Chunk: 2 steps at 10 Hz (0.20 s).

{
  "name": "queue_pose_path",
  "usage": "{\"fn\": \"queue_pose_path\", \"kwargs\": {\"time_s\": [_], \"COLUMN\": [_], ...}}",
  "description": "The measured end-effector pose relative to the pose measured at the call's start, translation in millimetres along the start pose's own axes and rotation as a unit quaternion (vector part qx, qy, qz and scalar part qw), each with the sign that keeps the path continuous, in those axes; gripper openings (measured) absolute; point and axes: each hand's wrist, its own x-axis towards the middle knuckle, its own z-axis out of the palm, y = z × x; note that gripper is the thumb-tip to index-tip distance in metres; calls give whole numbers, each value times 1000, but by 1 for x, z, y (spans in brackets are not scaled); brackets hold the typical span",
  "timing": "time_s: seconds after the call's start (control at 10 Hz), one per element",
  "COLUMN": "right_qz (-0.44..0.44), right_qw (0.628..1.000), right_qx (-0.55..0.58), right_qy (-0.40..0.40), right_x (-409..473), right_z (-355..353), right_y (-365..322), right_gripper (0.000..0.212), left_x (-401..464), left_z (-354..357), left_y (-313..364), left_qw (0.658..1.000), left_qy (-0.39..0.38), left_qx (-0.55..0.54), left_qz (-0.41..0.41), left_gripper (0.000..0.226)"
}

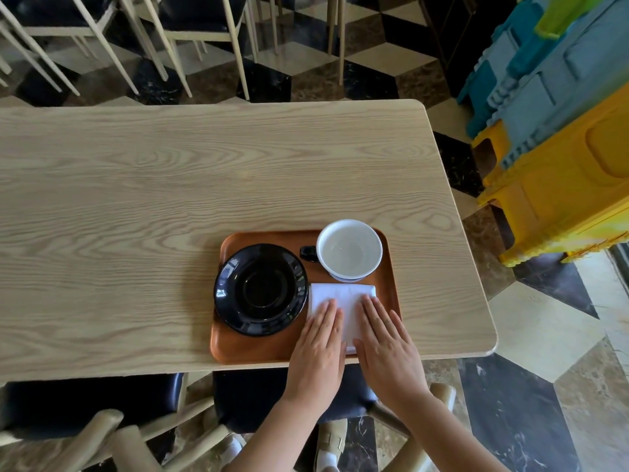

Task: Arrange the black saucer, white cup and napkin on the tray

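Observation:
An orange-brown tray (258, 349) lies at the table's near edge. On its left part sits the black saucer (261, 289). The white cup (349, 249), with a black handle pointing left, stands upright at the tray's far right corner. A folded white napkin (343, 296) lies flat on the tray's right part, below the cup and touching the saucer's right rim. My left hand (318, 352) and my right hand (386, 349) rest palm down and flat on the napkin, fingers together, covering its near half.
The light wooden table (170, 185) stretches far and left of the tray. Dark-seated chairs (85, 407) stand under its near edge and more chairs (190, 28) stand beyond the far edge. Blue and yellow plastic blocks (558, 137) are stacked at the right.

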Motion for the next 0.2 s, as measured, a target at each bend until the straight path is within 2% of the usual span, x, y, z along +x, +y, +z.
{"fn": "queue_pose_path", "kwargs": {"time_s": [0.1,0.2], "right_qz": [1,-17], "right_qw": [1000,997], "right_qx": [4,34], "right_qy": [-1,-66], "right_x": [2,8], "right_z": [-5,-13], "right_y": [-1,2], "right_gripper": [49,58], "left_x": [0,1], "left_z": [-4,-14], "left_y": [1,2], "left_qw": [1000,996], "left_qy": [-17,-83], "left_qx": [-3,-16], "left_qz": [-2,-6], "left_gripper": [52,52]}}
